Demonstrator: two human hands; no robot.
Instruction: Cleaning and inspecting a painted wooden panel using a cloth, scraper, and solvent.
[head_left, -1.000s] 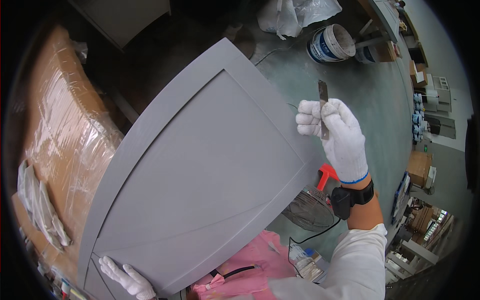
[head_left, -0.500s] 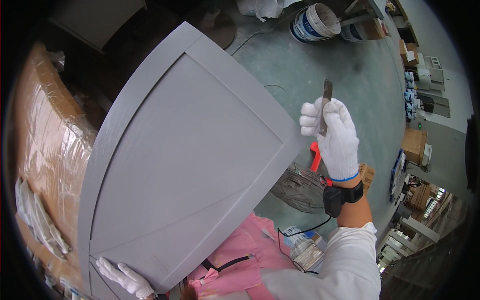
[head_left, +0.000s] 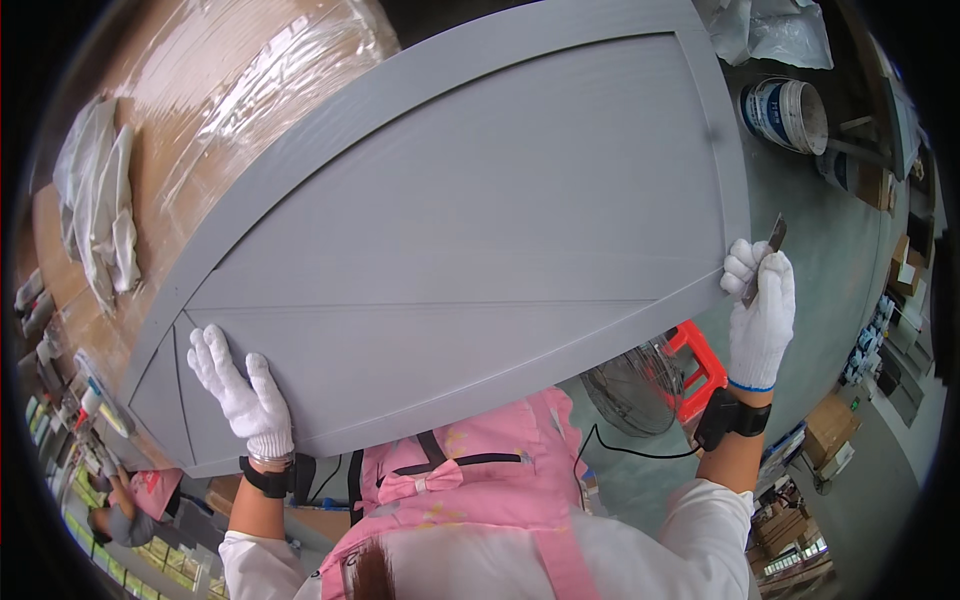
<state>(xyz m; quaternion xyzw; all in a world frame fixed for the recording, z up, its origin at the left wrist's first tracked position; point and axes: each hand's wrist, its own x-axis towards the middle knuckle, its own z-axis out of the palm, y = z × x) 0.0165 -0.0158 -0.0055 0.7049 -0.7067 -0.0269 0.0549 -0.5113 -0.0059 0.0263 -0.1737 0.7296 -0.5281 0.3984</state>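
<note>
On head cam I've got the left hand (head_left: 240, 390) flat and open on the big grey panel (head_left: 470, 200), right hand (head_left: 760, 310) pinching a dark blade (head_left: 777, 232) near its right end. White bucket (head_left: 803, 118) has a blue label (head_left: 763, 108), lettering's too small.

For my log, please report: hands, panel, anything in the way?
Left hand open on grey panel. Right hand gripping narrow tool. Fan near panel's edge, apparently not blocking.

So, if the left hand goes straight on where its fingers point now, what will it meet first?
The left hand would probably meet the curved rim of the grey panel first; how high that rim stands is hard to judge here.
</note>
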